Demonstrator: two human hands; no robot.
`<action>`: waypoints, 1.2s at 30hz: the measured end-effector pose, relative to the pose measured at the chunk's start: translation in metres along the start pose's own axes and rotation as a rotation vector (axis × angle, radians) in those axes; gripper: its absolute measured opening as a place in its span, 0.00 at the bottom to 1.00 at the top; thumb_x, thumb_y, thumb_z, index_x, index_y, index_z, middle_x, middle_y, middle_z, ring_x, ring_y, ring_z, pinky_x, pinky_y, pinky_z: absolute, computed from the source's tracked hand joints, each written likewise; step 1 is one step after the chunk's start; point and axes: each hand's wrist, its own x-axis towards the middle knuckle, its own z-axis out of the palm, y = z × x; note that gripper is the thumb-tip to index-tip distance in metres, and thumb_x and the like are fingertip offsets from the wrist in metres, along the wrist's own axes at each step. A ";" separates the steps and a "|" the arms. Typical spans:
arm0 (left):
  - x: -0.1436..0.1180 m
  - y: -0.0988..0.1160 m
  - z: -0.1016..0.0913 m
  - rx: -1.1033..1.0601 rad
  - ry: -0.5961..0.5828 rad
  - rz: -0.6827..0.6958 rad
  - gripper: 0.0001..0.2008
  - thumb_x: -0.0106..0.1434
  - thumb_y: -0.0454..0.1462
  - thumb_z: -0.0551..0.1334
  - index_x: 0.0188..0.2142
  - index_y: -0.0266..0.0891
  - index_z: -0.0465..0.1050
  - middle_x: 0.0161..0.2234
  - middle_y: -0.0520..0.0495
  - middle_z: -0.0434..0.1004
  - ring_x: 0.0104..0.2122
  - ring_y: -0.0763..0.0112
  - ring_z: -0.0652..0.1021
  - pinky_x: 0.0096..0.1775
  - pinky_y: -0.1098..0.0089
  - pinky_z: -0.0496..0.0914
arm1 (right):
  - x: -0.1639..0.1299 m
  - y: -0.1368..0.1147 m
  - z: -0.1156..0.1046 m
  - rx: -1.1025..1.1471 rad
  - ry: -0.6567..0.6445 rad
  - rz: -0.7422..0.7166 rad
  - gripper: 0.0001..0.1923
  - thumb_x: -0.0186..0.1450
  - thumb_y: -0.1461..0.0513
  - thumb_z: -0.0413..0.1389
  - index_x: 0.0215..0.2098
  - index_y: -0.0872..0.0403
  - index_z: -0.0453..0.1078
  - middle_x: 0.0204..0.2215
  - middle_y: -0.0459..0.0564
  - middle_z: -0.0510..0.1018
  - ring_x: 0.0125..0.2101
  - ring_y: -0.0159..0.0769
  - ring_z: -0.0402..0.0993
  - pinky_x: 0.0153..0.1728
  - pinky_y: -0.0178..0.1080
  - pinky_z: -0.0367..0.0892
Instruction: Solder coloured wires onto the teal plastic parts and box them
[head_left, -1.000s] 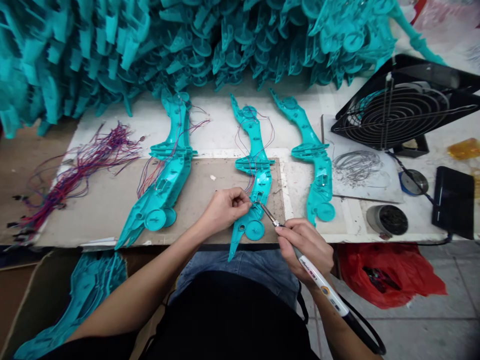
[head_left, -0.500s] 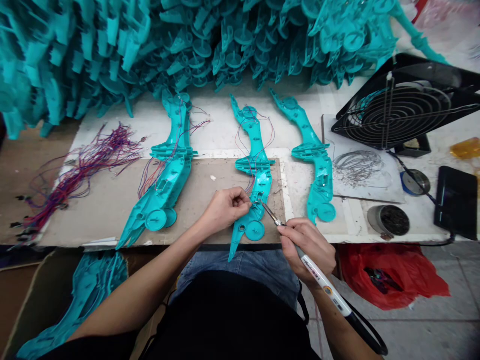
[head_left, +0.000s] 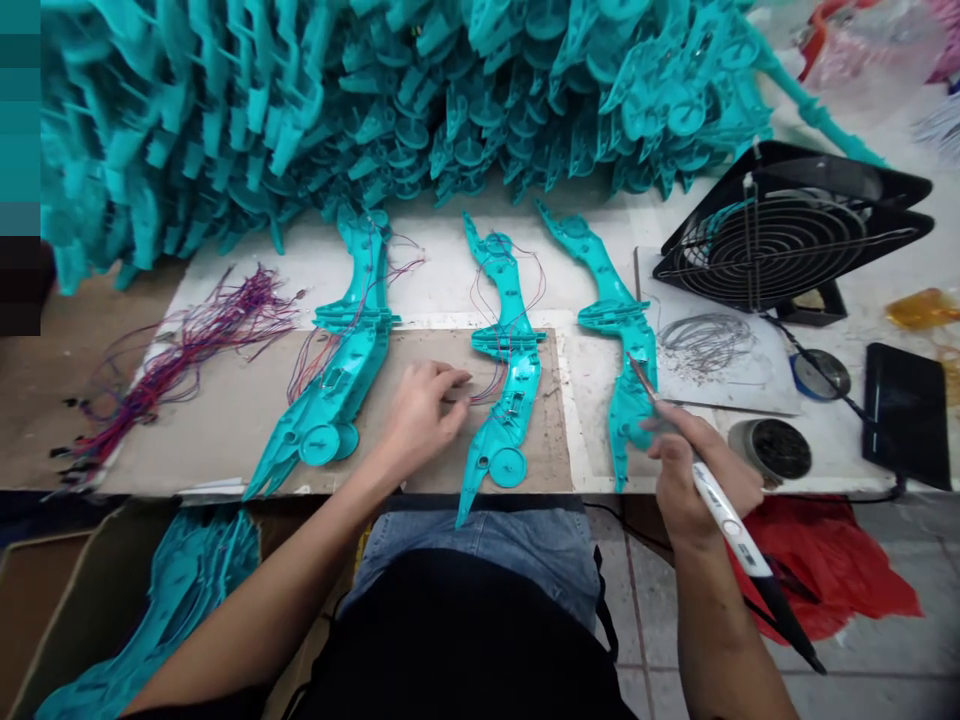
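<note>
Soldering iron poised over a teal plastic shell on the table.

The right hand (head_left: 694, 465) is closed around a white pen-shaped soldering iron (head_left: 724, 515), its tip over the right-most teal plastic shell (head_left: 630, 375). The left hand (head_left: 420, 415) lies loosely open on the brown cardboard mat (head_left: 225, 410), fingertips at 9 o'clock of the middle wired teal shell (head_left: 510, 390). A black wire-grille fan (head_left: 780, 235) stands at 2 o'clock.
</note>
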 end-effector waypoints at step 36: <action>-0.024 0.052 -0.003 -0.059 -0.032 -0.027 0.35 0.61 0.37 0.58 0.66 0.34 0.52 0.50 0.35 0.68 0.49 0.55 0.73 0.51 0.59 0.70 | 0.050 0.045 0.035 -0.112 -0.282 -0.042 0.22 0.64 0.52 0.54 0.54 0.51 0.67 0.51 0.55 0.74 0.51 0.48 0.72 0.53 0.54 0.67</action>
